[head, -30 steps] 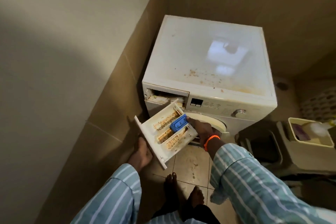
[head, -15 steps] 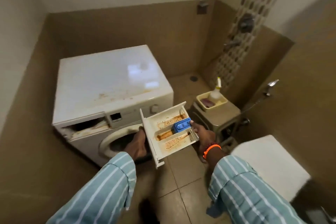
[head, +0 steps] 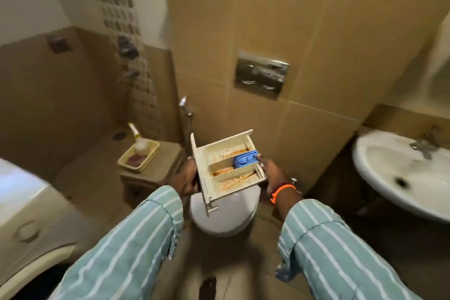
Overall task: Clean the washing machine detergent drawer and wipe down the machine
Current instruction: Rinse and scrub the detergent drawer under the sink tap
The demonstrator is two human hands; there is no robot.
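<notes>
The white detergent drawer [head: 219,161] is out of the machine and held level in front of me, above a closed toilet. Its compartments carry orange-brown grime, and a blue insert [head: 245,159] sits in the middle channel. My left hand [head: 185,178] grips the drawer's left side. My right hand [head: 272,173], with an orange wristband, grips its right end, thumb beside the blue insert. The washing machine [head: 26,204] stands at the far left edge, only its corner, a knob and part of the door showing.
A white toilet [head: 224,212] sits directly under the drawer, flush plate [head: 261,73] on the tiled wall behind. A wash basin [head: 399,173] with a tap is at the right. A stool at the left carries a yellow tray [head: 138,157] with a bottle.
I have turned right, away from the washing machine, carrying the drawer in both hands. The machine has slid to the left edge; the toilet and basin have come into view.
</notes>
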